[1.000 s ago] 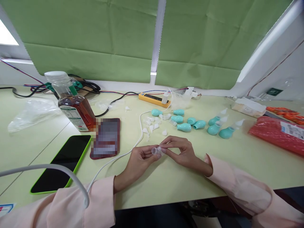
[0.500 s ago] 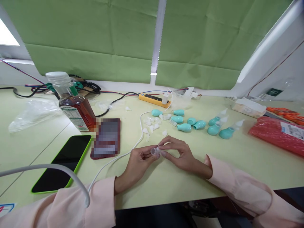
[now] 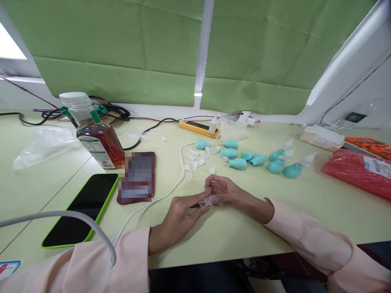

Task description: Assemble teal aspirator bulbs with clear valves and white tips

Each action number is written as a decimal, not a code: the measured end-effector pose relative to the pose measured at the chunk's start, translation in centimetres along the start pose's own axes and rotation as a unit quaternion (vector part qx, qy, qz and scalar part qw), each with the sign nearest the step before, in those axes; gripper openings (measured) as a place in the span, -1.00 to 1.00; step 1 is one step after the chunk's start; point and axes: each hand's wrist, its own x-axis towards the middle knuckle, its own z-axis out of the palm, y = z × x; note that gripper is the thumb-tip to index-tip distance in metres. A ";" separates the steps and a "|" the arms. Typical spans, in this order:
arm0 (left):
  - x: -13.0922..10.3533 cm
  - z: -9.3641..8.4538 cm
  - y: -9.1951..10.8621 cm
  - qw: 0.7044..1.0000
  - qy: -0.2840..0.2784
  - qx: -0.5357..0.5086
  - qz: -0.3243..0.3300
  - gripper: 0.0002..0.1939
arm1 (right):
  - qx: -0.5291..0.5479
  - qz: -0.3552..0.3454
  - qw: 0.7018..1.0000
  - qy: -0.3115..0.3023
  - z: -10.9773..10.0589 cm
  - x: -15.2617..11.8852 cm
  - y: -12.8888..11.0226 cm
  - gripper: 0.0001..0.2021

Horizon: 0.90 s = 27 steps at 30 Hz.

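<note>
Two bare hands meet at the table's near side, the left hand (image 3: 176,217) pinching a small clear plastic tube (image 3: 205,202) while the right hand (image 3: 230,193) cups its far end, thumb against it, seemingly to steady it. Beyond lie glossy, rounded turquoise bulbs (image 3: 237,163) and thin white cone-shaped tips (image 3: 201,162), loosely grouped, probably for easy reach.

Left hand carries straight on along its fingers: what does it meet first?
Likely the right hand, just past the clear plastic piece in the left hand's fingertips. Exact gap unclear; depth is hard to judge here.
</note>
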 end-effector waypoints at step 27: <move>1.0 0.3 0.1 0.966 0.048 -0.188 -0.172 -0.65 | -0.173 -0.130 0.972 0.088 -1.9 -0.7 -2.5 -0.85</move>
